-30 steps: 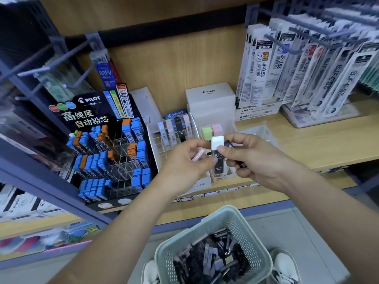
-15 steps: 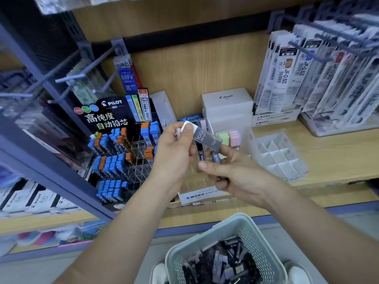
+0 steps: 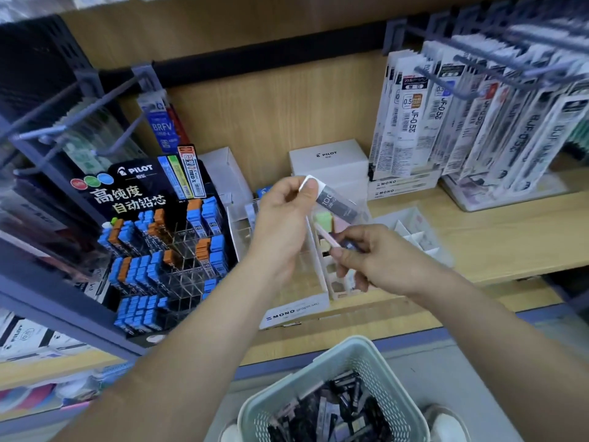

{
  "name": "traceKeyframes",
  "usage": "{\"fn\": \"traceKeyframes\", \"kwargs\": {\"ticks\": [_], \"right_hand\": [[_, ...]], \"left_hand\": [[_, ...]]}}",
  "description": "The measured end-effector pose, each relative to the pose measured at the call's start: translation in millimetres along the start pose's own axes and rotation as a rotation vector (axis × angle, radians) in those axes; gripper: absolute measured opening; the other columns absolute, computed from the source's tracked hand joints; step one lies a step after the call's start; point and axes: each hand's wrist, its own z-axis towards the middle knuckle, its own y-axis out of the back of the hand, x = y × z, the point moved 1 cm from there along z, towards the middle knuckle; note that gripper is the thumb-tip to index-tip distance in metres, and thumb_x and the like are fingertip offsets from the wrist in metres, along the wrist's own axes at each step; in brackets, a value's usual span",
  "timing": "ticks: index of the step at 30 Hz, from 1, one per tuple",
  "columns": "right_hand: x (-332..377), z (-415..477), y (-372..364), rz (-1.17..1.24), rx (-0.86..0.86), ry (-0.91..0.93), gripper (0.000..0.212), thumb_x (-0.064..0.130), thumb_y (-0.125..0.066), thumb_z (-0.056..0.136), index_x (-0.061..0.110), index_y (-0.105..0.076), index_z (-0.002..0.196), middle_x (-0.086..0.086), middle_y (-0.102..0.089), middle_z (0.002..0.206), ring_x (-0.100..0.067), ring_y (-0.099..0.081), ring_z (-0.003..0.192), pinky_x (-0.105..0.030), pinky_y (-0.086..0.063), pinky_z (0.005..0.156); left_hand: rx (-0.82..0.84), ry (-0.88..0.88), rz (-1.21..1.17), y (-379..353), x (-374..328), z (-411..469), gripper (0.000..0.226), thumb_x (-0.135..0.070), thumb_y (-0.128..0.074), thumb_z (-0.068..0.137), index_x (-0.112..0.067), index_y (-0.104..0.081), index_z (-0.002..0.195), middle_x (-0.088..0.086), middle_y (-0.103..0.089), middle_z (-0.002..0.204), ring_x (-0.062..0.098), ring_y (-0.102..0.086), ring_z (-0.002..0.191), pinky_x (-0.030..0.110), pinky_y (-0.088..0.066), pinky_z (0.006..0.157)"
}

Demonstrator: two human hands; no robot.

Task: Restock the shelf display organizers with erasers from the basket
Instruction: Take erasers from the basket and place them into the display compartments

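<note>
Wood shelf [image 3: 478, 237] spans the view; pale-green basket [image 3: 318, 362] sits below it w/ dark erasers [image 3: 334, 413] inside. White organizer [image 3: 322, 275] stands mid-shelf. L hand [image 3: 283, 215] grip pinches a dark-sleeved eraser [image 3: 338, 204] by its white end, above the organizer; R hand [image 3: 376, 260] grip is curled round a slim pink eraser [image 3: 326, 236], just beside.

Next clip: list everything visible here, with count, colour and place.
eraser: one, black sleeve with white end, in left hand
pink stick: one, pink, pinched by right hand
basket: one, pale green, bottom centre
loose erasers: many, dark, inside basket
lead display: one, black with blue and orange cases, shelf left
divided organizer: one, white, shelf right of hands
boxes: at least two, white, stacked at shelf back
refill packs: many, mostly white, hanging upper right
shoes: two, white, flanking basket
left hand: one, grips eraser
right hand: one, pinches pink stick
</note>
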Motion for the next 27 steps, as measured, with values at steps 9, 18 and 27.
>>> {"fn": "traceKeyframes", "kwargs": {"ticks": [9,18,27], "right_hand": [[-40,-15,100,0.068,-0.522,-0.240,0.014,0.014,-0.046,0.094,0.011,-0.060,0.094,-0.006,-0.059,0.069,-0.017,-0.047,0.053,-0.024,-0.029,0.046],[-84,-20,123,0.089,-0.571,-0.351,0.012,0.013,-0.047,0.096,0.009,-0.058,0.094,-0.006,-0.052,0.072,-0.020,-0.037,0.060,-0.027,-0.026,0.046],[-103,-13,107,-0.089,-0.552,-0.325,0.019,0.011,-0.047,0.095,0.007,-0.054,0.078,-0.003,-0.042,0.060,-0.019,-0.034,0.054,-0.027,-0.028,0.049]], "left_hand": [[0.158,-0.145,0.446,-62,-2,49,0.018,-0.010,-0.069,0.083,-0.024,-0.062,0.074,0.007,-0.070,0.068,0.023,-0.069,0.067,0.041,-0.058,0.076],[0.249,-0.262,0.882,-131,28,74,0.014,-0.026,-0.075,0.078,-0.020,-0.073,0.090,0.002,-0.073,0.086,0.020,-0.067,0.087,0.028,-0.053,0.081],[0.293,-0.379,1.158,-151,48,82,0.016,-0.025,-0.068,0.084,-0.020,-0.075,0.097,0.003,-0.071,0.098,0.022,-0.061,0.096,0.026,-0.044,0.076]]}}
